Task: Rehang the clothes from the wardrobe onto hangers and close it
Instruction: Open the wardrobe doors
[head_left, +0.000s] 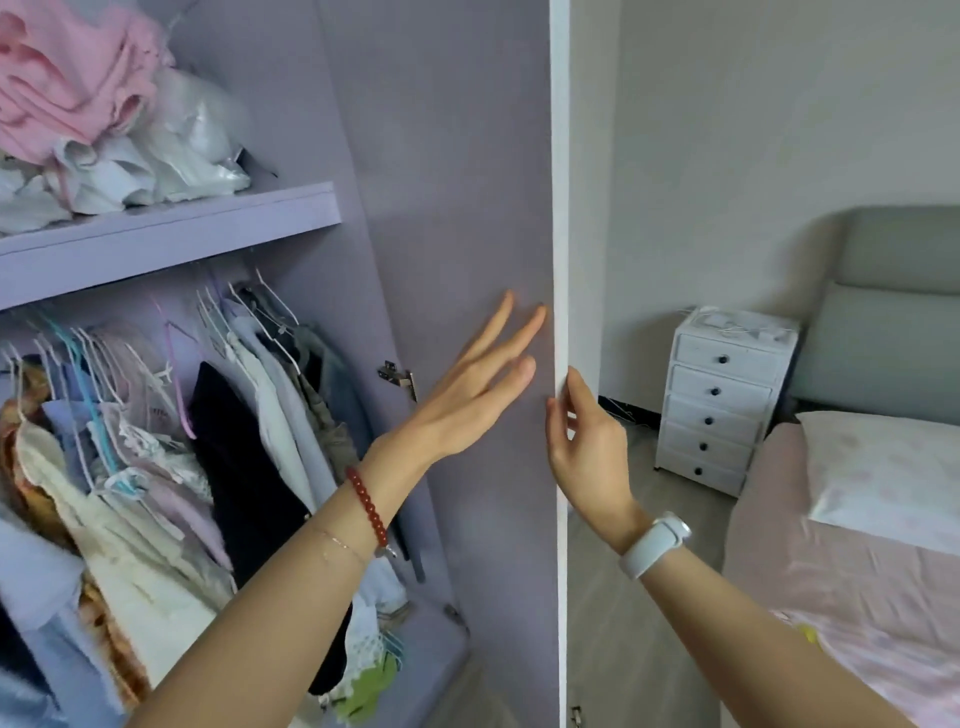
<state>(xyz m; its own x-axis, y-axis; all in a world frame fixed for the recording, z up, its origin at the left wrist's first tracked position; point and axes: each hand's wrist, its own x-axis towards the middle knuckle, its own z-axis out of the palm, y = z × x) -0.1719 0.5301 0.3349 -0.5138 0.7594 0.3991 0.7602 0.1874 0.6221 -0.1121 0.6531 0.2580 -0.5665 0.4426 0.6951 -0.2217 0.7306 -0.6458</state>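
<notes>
Fingers (511, 332) of the left hand (467, 400) spread straight and wide over the lilac inner face of the wardrobe door (467, 208), holding nothing; whether they touch it I cannot tell. Just right of them, the right hand (587, 441) curls thumb and fingers around the door's white edge (560, 208). Left of and below the left fingers, clothes on hangers (156, 415) crowd the open wardrobe; above these, a shelf (171, 234) carries a heap of pink and white fabric (93, 104).

Lilac shelf (171, 228) bearing heaped pink clothes (67, 78), white bags (197, 140)
</notes>
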